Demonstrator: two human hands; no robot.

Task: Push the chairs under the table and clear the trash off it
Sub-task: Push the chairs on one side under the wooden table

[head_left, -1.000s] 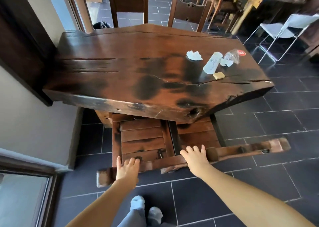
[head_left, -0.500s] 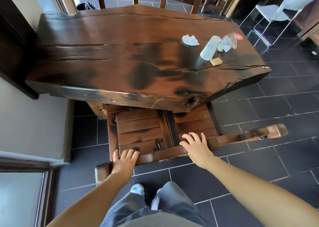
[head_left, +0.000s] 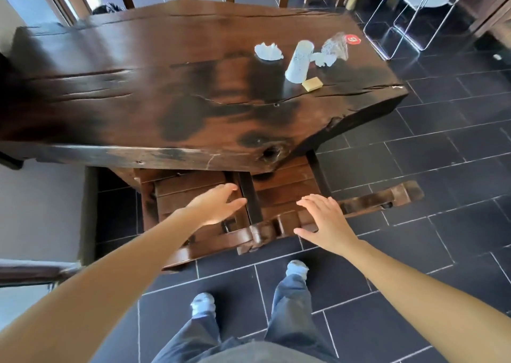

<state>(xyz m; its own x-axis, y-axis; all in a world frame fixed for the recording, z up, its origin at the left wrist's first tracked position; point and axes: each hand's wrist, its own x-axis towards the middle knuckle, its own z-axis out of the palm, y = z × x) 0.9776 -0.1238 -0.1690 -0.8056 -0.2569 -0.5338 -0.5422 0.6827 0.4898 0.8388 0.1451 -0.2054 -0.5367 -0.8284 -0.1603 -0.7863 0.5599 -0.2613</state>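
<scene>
both hands are spread flat and grasp nothing. the left hand (head_left: 214,206) hangs over the slatted seats, fingers together and reaching toward the table, apart from the wood as far as can be told. the right hand (head_left: 326,221) has its fingers fanned and lies on or just over the top rail of the chairs (head_left: 279,194).

two dark wooden chairs stand side by side, seats mostly tucked beneath the near edge of the table (head_left: 138,92). their backrest rail runs left to right, tilting up toward the right, its far end sticking out past the table's corner.

on the right part of the tabletop lies the trash: a crumpled tissue (head_left: 268,51), a pale cup on its side (head_left: 300,61) pointing away from the person, a clear plastic wrapper (head_left: 333,49) with a red label, and a small tan block (head_left: 312,83) beside the cup's near end.

dark floor tiles (head_left: 442,169) surround the table; a white folding chair (head_left: 420,3) stands at the far right.
</scene>
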